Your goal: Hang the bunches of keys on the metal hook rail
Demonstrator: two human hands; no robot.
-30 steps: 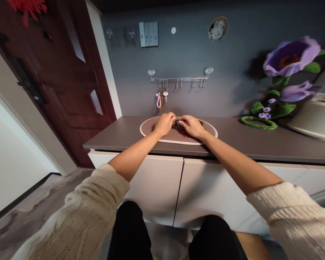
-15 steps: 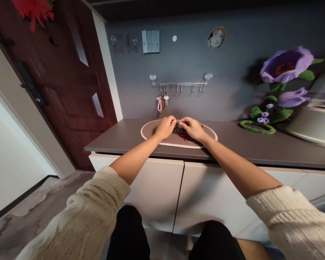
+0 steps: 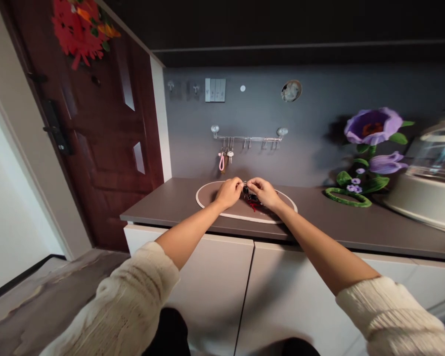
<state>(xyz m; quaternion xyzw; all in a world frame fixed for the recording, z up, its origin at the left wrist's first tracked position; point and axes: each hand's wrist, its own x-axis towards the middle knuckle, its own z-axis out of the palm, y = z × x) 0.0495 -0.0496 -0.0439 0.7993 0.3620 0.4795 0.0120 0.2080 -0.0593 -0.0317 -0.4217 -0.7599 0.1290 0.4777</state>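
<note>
Over the oval mat [image 3: 207, 198], my left hand [image 3: 230, 193] and my right hand [image 3: 263, 193] face each other with their fingertips close together. Both are closed in a pinch on a small bunch of keys [image 3: 248, 194]. It shows a shiny ring at the top, dark pieces below and a red cord [image 3: 252, 206] at the bottom. My fingers partly cover it, so how each one grips the ring cannot be made out. The brown mat has a pale rim and lies on the countertop [image 3: 163, 202].
A hook rail [image 3: 250, 138] on the wall carries a pink strap [image 3: 221, 161] and keys [image 3: 230, 156]. Right of the mat stand a purple flower ornament [image 3: 373, 127] and a white-based clear-domed container [image 3: 422, 198]. A dark red door [image 3: 114, 148] is at left; white cabinets [image 3: 203, 277] are below.
The view has tilted up, so the counter and hands sit lower in the picture. Both hands remain pinched together at the bunch of keys, with the fingertips shifted slightly.
</note>
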